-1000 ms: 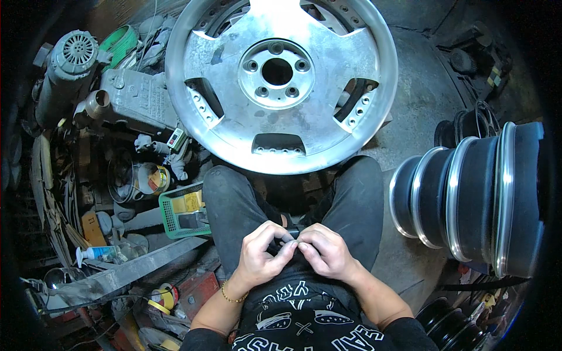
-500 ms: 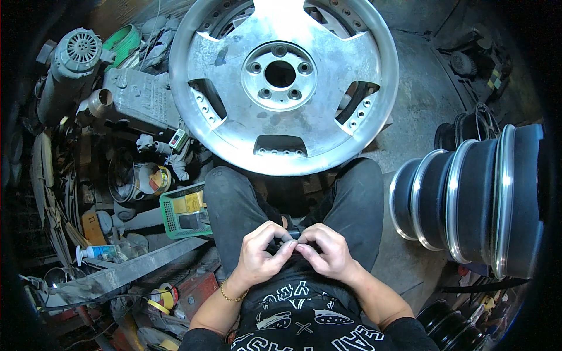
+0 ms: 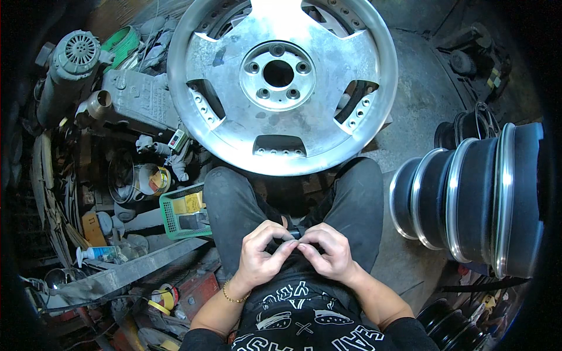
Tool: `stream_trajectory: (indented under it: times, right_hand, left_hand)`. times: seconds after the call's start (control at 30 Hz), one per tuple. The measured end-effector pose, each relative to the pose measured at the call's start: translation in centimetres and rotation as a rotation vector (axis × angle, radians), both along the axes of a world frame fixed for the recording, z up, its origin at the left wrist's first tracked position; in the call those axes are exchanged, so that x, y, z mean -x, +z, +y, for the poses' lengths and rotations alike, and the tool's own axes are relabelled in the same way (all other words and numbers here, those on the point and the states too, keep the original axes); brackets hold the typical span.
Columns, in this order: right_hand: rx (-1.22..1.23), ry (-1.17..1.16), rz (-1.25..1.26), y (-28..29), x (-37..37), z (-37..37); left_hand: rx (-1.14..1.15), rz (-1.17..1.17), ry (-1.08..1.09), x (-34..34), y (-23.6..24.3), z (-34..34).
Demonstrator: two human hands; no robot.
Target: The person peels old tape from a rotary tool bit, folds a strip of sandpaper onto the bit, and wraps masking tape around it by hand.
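Note:
Above my lap, my left hand (image 3: 264,250) and my right hand (image 3: 328,248) meet with thumbs and forefingers pinched together, tip against tip. Whatever they pinch, if anything, is too small or hidden to make out. Just behind the fingertips shows a small dark object (image 3: 297,230), partly covered by my hands. Beyond my knees, a large bare-metal car wheel (image 3: 234,120) faces up, with a round centre bore, bolt holes and several cut-out windows. Neither hand touches the wheel.
At the right, several dark wheel barrels (image 3: 479,202) with shiny rims stand in a row. On the left are a dusty motor (image 3: 73,67), a grey cast housing (image 3: 140,99), a green plastic basket (image 3: 170,216) and a long metal beam (image 3: 137,269).
Hardly anything differs. The wheel sits a touch further left and higher in the picture. My hands stay pinched together in nearly the same place.

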State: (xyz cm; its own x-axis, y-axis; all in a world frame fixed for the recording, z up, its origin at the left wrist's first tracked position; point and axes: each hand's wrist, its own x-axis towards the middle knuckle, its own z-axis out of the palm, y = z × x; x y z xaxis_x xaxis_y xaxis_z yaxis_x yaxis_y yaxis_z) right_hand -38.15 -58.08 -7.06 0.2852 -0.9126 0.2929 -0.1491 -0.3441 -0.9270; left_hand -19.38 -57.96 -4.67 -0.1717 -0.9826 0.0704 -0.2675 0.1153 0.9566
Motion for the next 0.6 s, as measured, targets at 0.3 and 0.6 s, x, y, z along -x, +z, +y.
stream_trajectory:
  times: [0.3, 0.6]
  right_hand:
    - [0.019, 0.005, 0.022, 0.1, -0.1, -0.1]
    - [-0.010, -0.003, 0.038, 0.0, -0.1, -0.1]
  left_hand:
    - [-0.009, -0.042, 0.050, 0.5, 0.0, 0.3]
    - [0.141, -0.088, 0.060, 0.8, -0.6, 0.3]
